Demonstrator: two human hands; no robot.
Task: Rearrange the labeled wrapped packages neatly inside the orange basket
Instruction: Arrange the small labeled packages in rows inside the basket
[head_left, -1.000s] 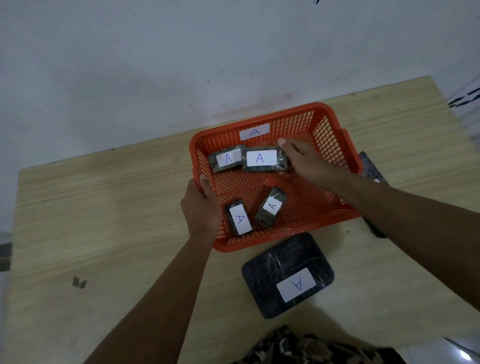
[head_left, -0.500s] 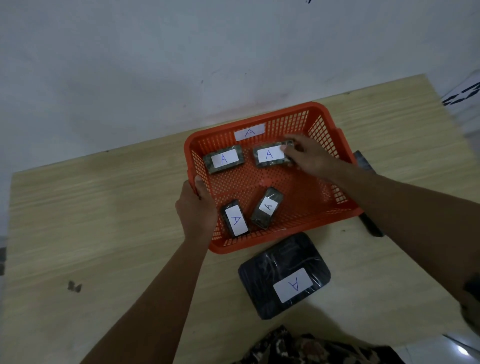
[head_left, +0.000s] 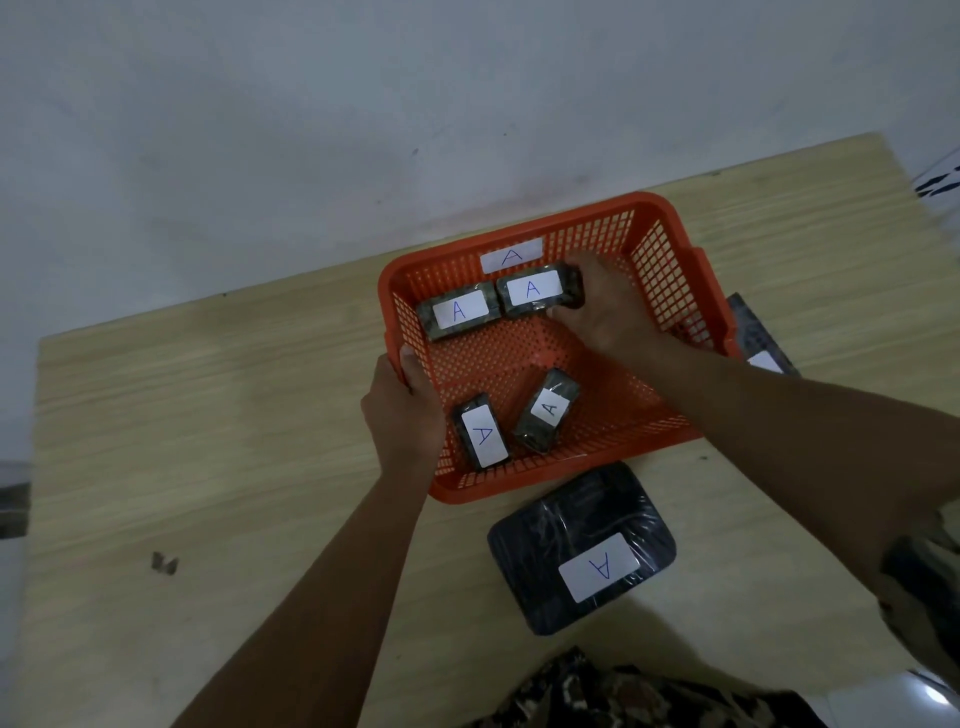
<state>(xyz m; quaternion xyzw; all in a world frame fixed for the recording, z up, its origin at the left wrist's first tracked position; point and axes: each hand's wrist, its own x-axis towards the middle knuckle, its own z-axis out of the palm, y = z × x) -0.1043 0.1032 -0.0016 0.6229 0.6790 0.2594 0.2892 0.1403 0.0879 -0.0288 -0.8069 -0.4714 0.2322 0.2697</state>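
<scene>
Our right hand (head_left: 605, 306) curls around the far-right wrapped package (head_left: 540, 289), pressed beside its neighbour (head_left: 460, 313) at the back wall. Our left hand (head_left: 402, 415) clamps the orange mesh basket (head_left: 670, 270) by its left rim. Two more shiny film-wrapped blocks (head_left: 480, 430) (head_left: 546, 409) sit crooked up front on the woodgrain table (head_left: 208, 441).

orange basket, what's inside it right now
Four small wrapped packages marked A lie in the orange basket: two along the back, two near the front. The right hand holds the back right one, hiding its end.
</scene>
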